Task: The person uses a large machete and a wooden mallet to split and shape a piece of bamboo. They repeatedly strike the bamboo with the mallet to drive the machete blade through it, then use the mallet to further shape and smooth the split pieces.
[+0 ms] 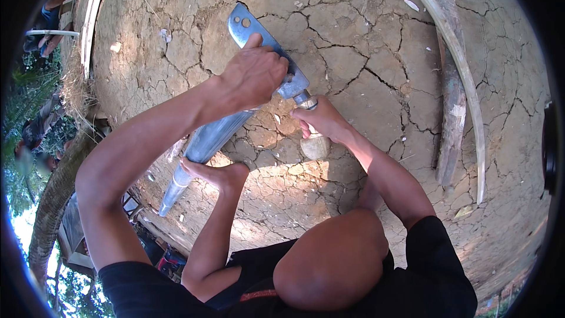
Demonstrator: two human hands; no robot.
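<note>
A machete (240, 25) with a broad grey blade, two holes near its tip and a pale wooden handle lies slantwise in front of me. My left hand (257, 75) is closed over the middle of the blade, thumb toward the tip. Round the handle, just below the metal collar, my right hand (322, 119) is wrapped; the rounded wooden butt shows beneath it. Below my left hand, a bluish-grey tapering tube-like piece (213, 139) slants down to the left. Its upper end is partly hidden by my left hand and wrist. My bare foot (215, 172) rests against its lower part.
Cracked dry earth (365, 59) spreads all round. A log (452, 123) and a long curved pale strip (465, 76) lie at the right. Another pale strip (93, 17) is at the upper left. Other people (50, 17) and plants (26, 106) show along the left rim.
</note>
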